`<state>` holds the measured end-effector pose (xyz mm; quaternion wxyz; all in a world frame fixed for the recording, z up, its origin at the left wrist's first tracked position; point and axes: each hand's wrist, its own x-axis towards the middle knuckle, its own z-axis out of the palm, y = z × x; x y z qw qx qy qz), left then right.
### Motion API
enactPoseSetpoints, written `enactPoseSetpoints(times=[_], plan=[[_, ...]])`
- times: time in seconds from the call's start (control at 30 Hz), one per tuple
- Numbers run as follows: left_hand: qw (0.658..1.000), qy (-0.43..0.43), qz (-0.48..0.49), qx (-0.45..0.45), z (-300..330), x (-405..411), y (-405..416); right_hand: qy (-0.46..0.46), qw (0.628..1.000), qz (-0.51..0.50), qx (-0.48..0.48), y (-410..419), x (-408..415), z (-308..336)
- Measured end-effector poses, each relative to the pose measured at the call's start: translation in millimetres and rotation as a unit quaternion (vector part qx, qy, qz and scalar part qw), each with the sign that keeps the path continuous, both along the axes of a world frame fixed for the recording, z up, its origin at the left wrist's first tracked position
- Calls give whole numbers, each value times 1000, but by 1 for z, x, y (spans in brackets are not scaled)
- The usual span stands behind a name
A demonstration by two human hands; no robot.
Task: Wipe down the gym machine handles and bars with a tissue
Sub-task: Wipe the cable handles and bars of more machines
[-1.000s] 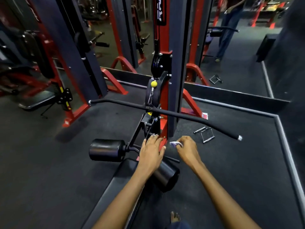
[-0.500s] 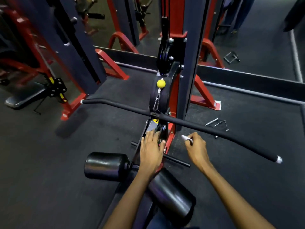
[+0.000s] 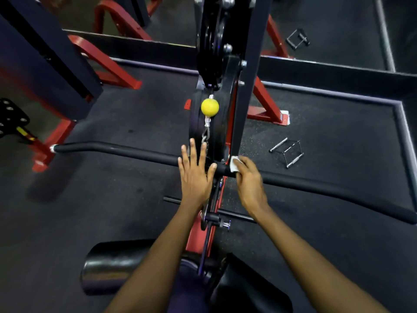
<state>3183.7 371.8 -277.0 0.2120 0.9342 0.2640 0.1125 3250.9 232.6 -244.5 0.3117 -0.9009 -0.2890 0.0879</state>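
White tissue [image 3: 234,164] pressed onto black pull-down bar [image 3: 126,152] near its centre, pinched under curled fingers of right hand [image 3: 249,181]. Left hand [image 3: 194,177] flat, fingers straight, over bar just beside. Yellow ball [image 3: 209,106] hanging above.

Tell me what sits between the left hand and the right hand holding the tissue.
In the head view, a short stretch of the black bar shows between the left hand and the right hand with the tissue, where the chain hangs down to it.
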Motion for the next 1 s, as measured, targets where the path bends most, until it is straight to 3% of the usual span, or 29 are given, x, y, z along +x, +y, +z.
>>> enactPoseSetpoints(times=[0.07,0.17,0.27,0.37,0.43,0.57,0.67,0.77,0.87,1.0], plan=[[1000,-2,-20,16,-20,9,2,-2,1000,28,-1,13,4,-14],[999,-8,-4,44,-42,13,4,-116,986,121,-25,3,12,-34],[997,-23,1,68,-51,14,5,-160,982,102,-28,-35,28,-43],[997,-31,0,77,-54,14,5,-144,989,20,-14,-59,23,-48],[996,-34,-1,84,-57,12,5,-131,991,15,-14,-41,13,-52],[995,-45,-6,83,-57,14,6,-157,979,128,-33,13,7,-50],[994,-85,-11,63,-55,9,9,-169,971,160,-48,-3,22,-49],[985,-160,-6,69,-39,19,8,-165,982,83,-28,-55,31,-49],[982,-163,-13,94,-27,47,4,-148,989,2,-15,-56,23,-49],[972,-191,-22,132,-44,56,15,-152,984,93,-11,9,7,-51]])
